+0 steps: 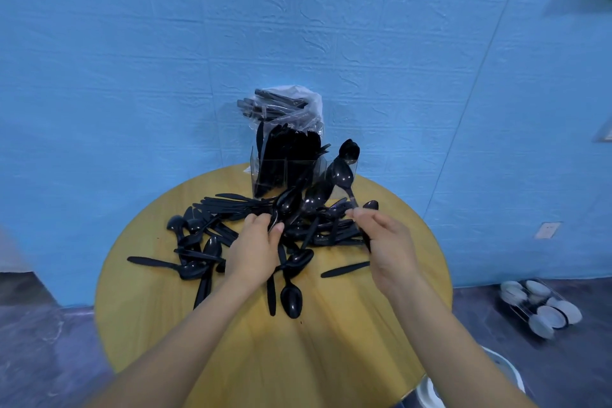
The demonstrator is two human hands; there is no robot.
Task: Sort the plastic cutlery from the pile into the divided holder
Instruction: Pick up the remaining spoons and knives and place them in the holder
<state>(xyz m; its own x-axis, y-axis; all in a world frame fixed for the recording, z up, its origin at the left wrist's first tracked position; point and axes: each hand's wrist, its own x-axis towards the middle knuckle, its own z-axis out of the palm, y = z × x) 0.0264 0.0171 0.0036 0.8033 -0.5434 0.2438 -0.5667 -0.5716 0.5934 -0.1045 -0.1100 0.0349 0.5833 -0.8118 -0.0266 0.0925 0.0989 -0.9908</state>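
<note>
Glossy black plastic pile (pixel 251 235) sits mid round wood table (pixel 165 325), w/ clear holder (pixel 286 172) behind it, dividers hard to make out. Left hand (pixel 256 248) grip pinches a spoon (pixel 288 202); right hand (pixel 387 245) grip holds spoons (pixel 341 175) by the handles.

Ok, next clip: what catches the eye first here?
The heap of black plastic cutlery sprawled over the round yellow table. The left hand grips spoons at the pile's middle, while the right hand lifts a spoon toward the clear divided holder by the blue wall.
</note>
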